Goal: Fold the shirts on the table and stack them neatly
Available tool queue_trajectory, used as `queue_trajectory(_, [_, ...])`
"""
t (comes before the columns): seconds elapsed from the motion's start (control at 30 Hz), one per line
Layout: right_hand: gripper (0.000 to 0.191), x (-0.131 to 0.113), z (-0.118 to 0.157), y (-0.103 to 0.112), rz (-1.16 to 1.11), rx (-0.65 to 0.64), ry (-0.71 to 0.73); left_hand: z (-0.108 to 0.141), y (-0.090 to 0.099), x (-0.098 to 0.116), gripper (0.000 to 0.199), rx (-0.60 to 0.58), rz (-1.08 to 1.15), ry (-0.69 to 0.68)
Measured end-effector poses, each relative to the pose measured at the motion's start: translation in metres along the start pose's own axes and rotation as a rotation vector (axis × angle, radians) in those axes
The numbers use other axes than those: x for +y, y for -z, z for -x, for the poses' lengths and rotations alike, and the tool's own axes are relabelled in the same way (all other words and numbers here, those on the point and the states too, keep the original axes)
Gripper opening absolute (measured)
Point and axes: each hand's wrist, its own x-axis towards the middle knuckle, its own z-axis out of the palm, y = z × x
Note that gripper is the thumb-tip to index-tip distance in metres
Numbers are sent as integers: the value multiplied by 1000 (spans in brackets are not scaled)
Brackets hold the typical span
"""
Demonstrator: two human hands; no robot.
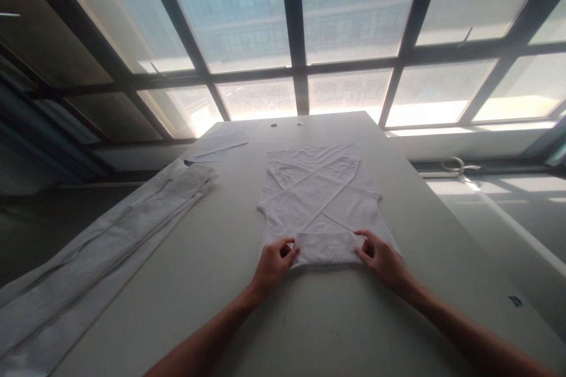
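A white garment [318,194] lies on the white table [212,283], its sleeves crossed over its body in an X. Along its near edge, a strip of the cloth is folded up over the rest. My left hand [275,259] pinches the left end of this folded strip between thumb and fingers. At the strip's right end, my right hand [379,254] holds the cloth in a similar pinch. Both hands rest low over the tabletop, palms turned inward.
Long layers of white fabric [110,247] lie along the table's left side. A thin white sheet [221,144] is at the far left corner. Windows [349,6] stand beyond the table. A looped pale object [460,166] is at the right, off the table.
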Motion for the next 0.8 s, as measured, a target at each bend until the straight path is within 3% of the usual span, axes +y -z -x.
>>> queue_trajectory(0.2, [31, -5, 6, -2, 212, -20, 45, -5, -2, -3, 42, 43, -123, -90])
queue_trajectory(0.33, [27, -9, 8, 2, 290, 50, 124, -3, 7, 4, 28, 79, -248, -266])
queue_trajectory(0.43, [28, -21, 10, 6, 313, 160, 250, 0, 9, 22, 31, 94, -343, -432])
queue_trajectory(0.5, [29, -33, 12, 4, 325, 192, 325, 1, 2, 37, 35, 17, -431, -524])
queue_trajectory(0.6, [35, -53, 17, -12, 352, 141, 420, 0, -22, 48, 43, -159, -599, -632])
queue_trajectory(0.7, [50, -59, 23, -39, 435, 83, 484, -5, -46, 40, 52, -269, -751, -697])
queue_trajectory(0.8, [65, -50, 26, -63, 522, 58, 509, -7, -57, 20, 58, -274, -844, -697])
